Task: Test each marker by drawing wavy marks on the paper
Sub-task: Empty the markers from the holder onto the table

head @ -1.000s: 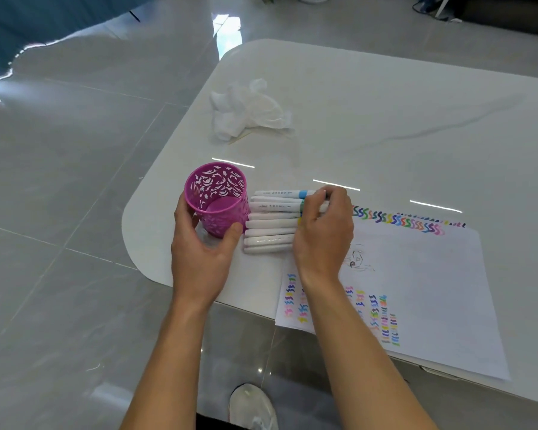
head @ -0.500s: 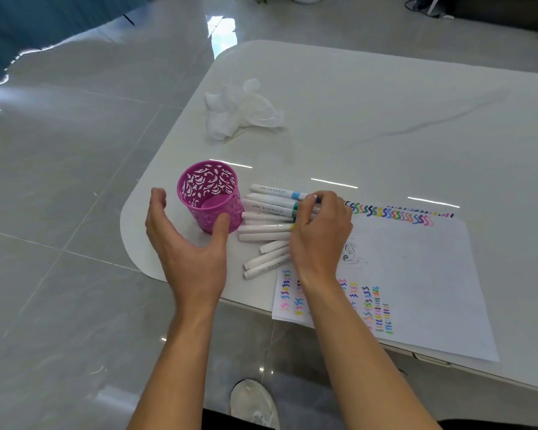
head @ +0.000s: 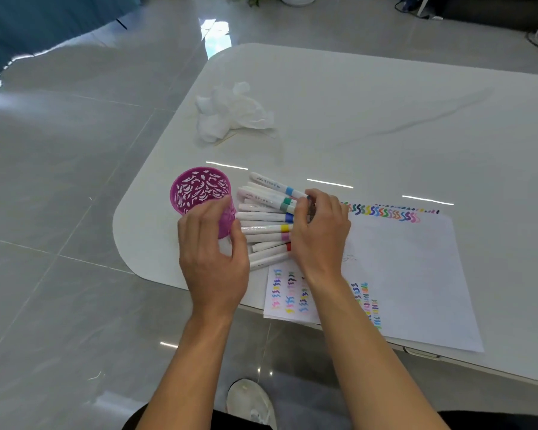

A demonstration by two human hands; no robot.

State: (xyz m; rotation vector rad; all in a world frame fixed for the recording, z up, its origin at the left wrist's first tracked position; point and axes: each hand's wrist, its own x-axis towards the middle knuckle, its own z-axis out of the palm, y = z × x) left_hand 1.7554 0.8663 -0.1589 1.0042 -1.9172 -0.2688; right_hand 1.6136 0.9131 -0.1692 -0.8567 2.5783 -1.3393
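White table (head: 385,119) with rounded corners, glossy grey tiled floor (head: 59,212) all round it, lights streaking across both. A crumpled tissue (head: 230,116) sits well back from the action. Down at the near corner the markers (head: 264,217) lie fanned on the tabletop, between the purple pen cup (head: 199,190) and the paper (head: 416,274), coloured ends pointing at the sheet. Right hand (head: 320,231) is on them, fingers curled down over those coloured ends, bunching the lot; whether it has singled one out, I can't tell. Left hand (head: 213,262) curls round the near wall of the cup, thumb on the marker side. The paper carries rows of wavy marks (head: 382,212) along its far edge and near its left corner, and its near edge reaches over the table's front. These pens look light and stiff, with smooth round barrels, so likely to roll and slither on that slick top. Best pinched mid-barrel, one at a time. The sheet is thin and loose; it may skid under a stroke unless pinned
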